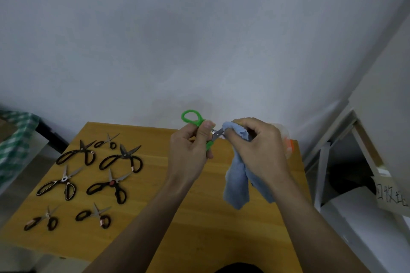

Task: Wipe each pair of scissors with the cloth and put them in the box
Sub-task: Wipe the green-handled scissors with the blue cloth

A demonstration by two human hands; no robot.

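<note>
My left hand (190,146) holds a pair of green-handled scissors (190,117) by the handles, above the far part of the wooden table (199,228). Its blades (218,133) point right into a light blue cloth (236,182). My right hand (257,144) grips that cloth around the blade tips, and the rest of the cloth hangs down. Several black-handled scissors (121,158) lie spread on the left half of the table. A clear box with an orange part (288,146) stands at the far right table corner, mostly hidden behind my right hand.
A white wall rises behind the table. A green checked cloth (15,139) covers something at the left. White shelving (346,162) and a sign with handwritten characters (391,197) stand to the right of the table.
</note>
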